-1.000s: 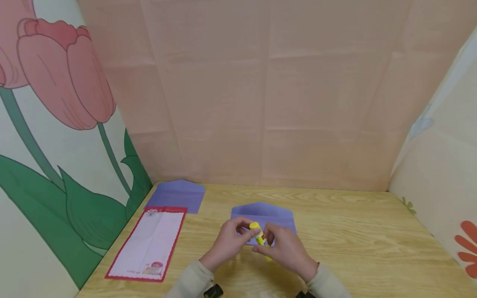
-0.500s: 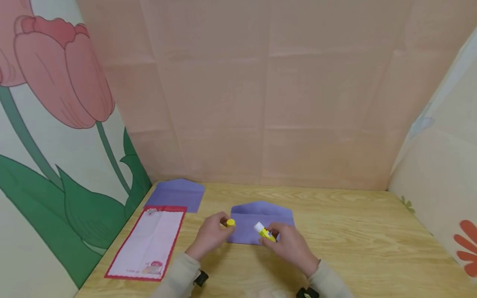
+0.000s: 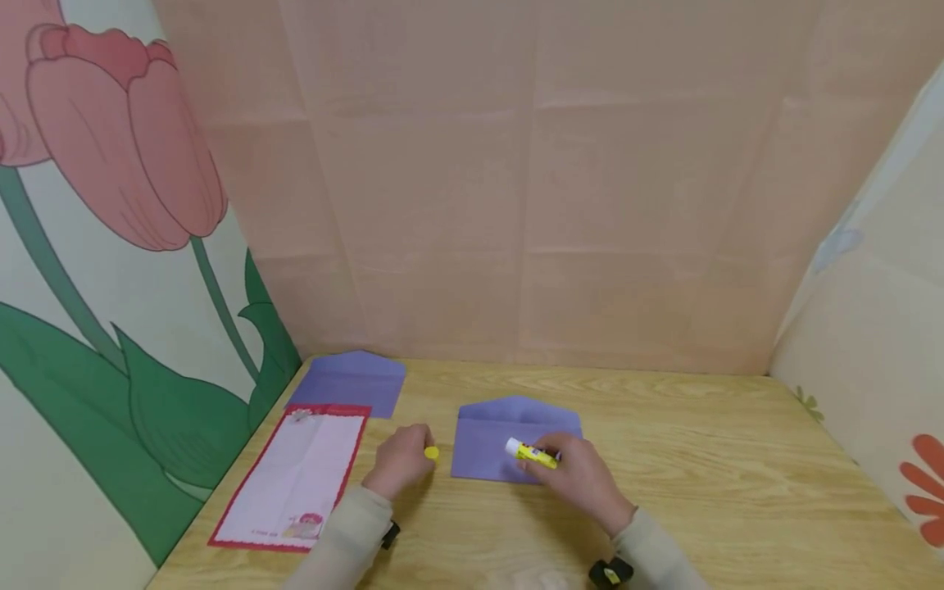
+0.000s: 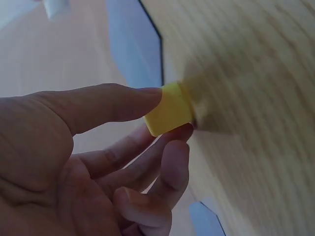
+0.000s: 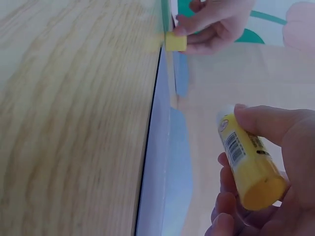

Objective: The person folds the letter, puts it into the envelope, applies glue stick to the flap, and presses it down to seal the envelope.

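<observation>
My left hand (image 3: 401,460) pinches a small yellow cap (image 4: 170,109) between thumb and fingers, right at the tabletop between the printed sheet and the nearer envelope. In my right hand (image 3: 586,475) is a yellow glue stick (image 3: 536,454), uncapped, its white end pointing left. The right wrist view shows the barcode on its side and its yellow base, with my thumb and fingers round the barrel. Below the glue stick lies a purple envelope (image 3: 483,451) with its flap raised toward the back; my right hand overlaps its lower right corner in the head view.
A second purple envelope (image 3: 350,387) lies at the table's back left corner. In front of it is a white sheet with a red border (image 3: 283,475), partly covered by my left sleeve. Walls with printed flowers stand left and right, and a pinkish sheet (image 3: 531,205) hangs behind the wooden table (image 3: 701,475).
The cap came off the glue stick. My left hand moved left and down to the table with the cap, while my right hand shifted slightly right and tilted the glue stick flatter.
</observation>
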Tool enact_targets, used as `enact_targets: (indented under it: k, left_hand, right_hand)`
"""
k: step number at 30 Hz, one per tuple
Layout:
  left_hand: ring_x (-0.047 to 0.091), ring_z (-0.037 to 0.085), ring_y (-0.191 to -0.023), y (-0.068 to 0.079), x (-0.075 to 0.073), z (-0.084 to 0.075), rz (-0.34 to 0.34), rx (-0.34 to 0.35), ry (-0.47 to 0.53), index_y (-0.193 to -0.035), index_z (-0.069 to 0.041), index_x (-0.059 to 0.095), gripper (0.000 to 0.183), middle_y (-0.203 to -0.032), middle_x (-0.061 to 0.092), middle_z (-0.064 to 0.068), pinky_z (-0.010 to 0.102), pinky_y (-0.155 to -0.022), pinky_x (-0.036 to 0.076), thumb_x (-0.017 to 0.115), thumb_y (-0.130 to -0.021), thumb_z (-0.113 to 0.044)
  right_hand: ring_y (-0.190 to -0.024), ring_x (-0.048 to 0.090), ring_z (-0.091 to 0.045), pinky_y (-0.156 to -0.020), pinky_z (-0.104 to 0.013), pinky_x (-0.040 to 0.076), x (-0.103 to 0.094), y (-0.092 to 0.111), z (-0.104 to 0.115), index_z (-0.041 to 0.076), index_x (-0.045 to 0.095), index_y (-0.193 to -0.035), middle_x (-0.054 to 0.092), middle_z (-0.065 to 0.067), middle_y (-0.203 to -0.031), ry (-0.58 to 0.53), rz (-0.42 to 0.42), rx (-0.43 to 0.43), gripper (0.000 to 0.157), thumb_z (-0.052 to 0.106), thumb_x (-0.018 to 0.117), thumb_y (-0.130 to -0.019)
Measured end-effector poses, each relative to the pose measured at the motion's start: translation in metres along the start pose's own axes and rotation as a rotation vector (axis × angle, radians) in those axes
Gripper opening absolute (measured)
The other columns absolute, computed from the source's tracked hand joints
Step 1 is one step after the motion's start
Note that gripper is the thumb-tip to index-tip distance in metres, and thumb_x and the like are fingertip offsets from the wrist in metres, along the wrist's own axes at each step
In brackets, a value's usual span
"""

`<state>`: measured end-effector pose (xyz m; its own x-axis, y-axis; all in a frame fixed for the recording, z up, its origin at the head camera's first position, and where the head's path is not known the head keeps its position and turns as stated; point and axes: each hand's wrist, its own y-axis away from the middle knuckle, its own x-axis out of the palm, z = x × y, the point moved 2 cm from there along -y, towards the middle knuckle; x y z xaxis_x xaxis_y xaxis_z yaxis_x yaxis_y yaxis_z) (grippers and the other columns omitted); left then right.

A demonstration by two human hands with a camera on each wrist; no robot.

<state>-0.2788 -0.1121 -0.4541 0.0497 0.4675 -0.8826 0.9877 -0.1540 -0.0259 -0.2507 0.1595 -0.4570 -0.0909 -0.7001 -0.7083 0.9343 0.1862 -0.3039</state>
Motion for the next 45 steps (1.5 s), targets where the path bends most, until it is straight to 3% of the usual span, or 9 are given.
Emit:
enact_targets:
  k: [5, 10, 14, 17, 20, 28, 35, 41, 45]
  left_hand:
    - [0.059, 0.02, -0.08, -0.001, 0.002, 0.001, 0.011, 0.006, -0.026, -0.089, -0.008, 0.062, 0.019, -0.087, 0.065, 0.004, 0.039, -0.067, 0.048, 0.075, -0.074, -0.005]
    - [0.058, 0.03, -0.092, 0.003, 0.003, -0.007, 0.01, 0.058, -0.04, -0.105, -0.001, 0.065, 0.033, -0.097, 0.062, 0.012, 0.044, -0.078, 0.05, 0.08, -0.078, -0.014]
    - [0.053, 0.031, -0.094, 0.014, 0.007, -0.026, -0.028, 0.171, -0.054, -0.108, 0.002, 0.068, 0.033, -0.099, 0.06, 0.013, 0.044, -0.08, 0.05, 0.078, -0.081, -0.014]
    - [0.053, 0.027, -0.09, 0.021, 0.012, -0.04, -0.029, 0.262, -0.078, -0.104, 0.001, 0.07, 0.03, -0.095, 0.06, 0.009, 0.039, -0.077, 0.05, 0.077, -0.081, -0.016]
    - [0.05, 0.024, -0.087, 0.026, 0.02, -0.049, -0.006, 0.307, -0.126, -0.1, -0.001, 0.07, 0.029, -0.092, 0.058, 0.006, 0.035, -0.073, 0.048, 0.078, -0.081, -0.022]
    - [0.047, 0.022, -0.095, 0.028, 0.037, -0.051, 0.116, 0.281, -0.203, -0.098, -0.005, 0.069, 0.034, -0.099, 0.054, 0.007, 0.036, -0.079, 0.049, 0.075, -0.084, -0.036]
    - [0.046, 0.02, -0.093, 0.033, 0.04, -0.055, 0.108, 0.337, -0.264, -0.101, -0.006, 0.072, 0.038, -0.097, 0.054, 0.006, 0.033, -0.079, 0.047, 0.076, -0.082, -0.039]
    - [0.045, 0.019, -0.09, 0.036, 0.04, -0.058, 0.09, 0.35, -0.292, -0.104, -0.006, 0.073, 0.039, -0.095, 0.053, 0.005, 0.032, -0.074, 0.046, 0.078, -0.081, -0.037]
    - [0.047, 0.017, -0.085, 0.036, 0.039, -0.058, 0.101, 0.355, -0.299, -0.103, -0.006, 0.073, 0.037, -0.091, 0.051, 0.002, 0.032, -0.072, 0.046, 0.077, -0.081, -0.036]
  right_hand:
    - [-0.07, 0.055, -0.007, -0.06, -0.023, 0.046, -0.002, -0.002, -0.003, 0.015, 0.074, -0.085, 0.068, 0.002, -0.084, -0.023, -0.009, 0.072, 0.021, 0.023, 0.089, -0.073]
    - [-0.071, 0.055, -0.009, -0.062, -0.023, 0.046, -0.004, -0.004, -0.006, 0.015, 0.073, -0.085, 0.069, 0.003, -0.085, -0.04, -0.012, 0.098, 0.024, 0.023, 0.09, -0.071]
    - [-0.068, 0.053, -0.009, -0.058, -0.023, 0.044, -0.005, -0.006, -0.007, 0.013, 0.073, -0.087, 0.068, 0.002, -0.084, -0.051, -0.017, 0.121, 0.024, 0.022, 0.09, -0.072]
    - [-0.069, 0.052, -0.011, -0.057, -0.023, 0.043, -0.005, -0.008, -0.009, 0.011, 0.073, -0.09, 0.069, -0.001, -0.088, -0.059, -0.026, 0.148, 0.026, 0.021, 0.089, -0.073]
    - [-0.072, 0.054, -0.012, -0.058, -0.023, 0.046, -0.003, -0.011, -0.012, 0.009, 0.072, -0.095, 0.069, -0.004, -0.095, -0.095, -0.031, 0.185, 0.028, 0.019, 0.088, -0.075]
    - [-0.075, 0.057, -0.014, -0.059, -0.023, 0.048, 0.002, -0.017, -0.017, 0.006, 0.068, -0.099, 0.068, -0.007, -0.094, -0.189, -0.078, 0.22, 0.032, 0.014, 0.088, -0.074]
    - [-0.069, 0.051, -0.015, -0.056, -0.023, 0.041, 0.006, -0.027, -0.016, 0.002, 0.067, -0.097, 0.059, -0.004, -0.078, -0.213, -0.129, 0.235, 0.034, 0.018, 0.088, -0.074]
    - [-0.07, 0.054, -0.014, -0.059, -0.023, 0.044, 0.015, -0.04, -0.009, 0.008, 0.067, -0.097, 0.062, -0.002, -0.079, -0.196, -0.113, 0.174, 0.03, 0.024, 0.085, -0.08]
    - [-0.073, 0.058, -0.013, -0.061, -0.026, 0.048, 0.028, -0.051, -0.003, 0.013, 0.065, -0.101, 0.066, 0.0, -0.084, -0.155, -0.088, 0.084, 0.027, 0.025, 0.082, -0.084]
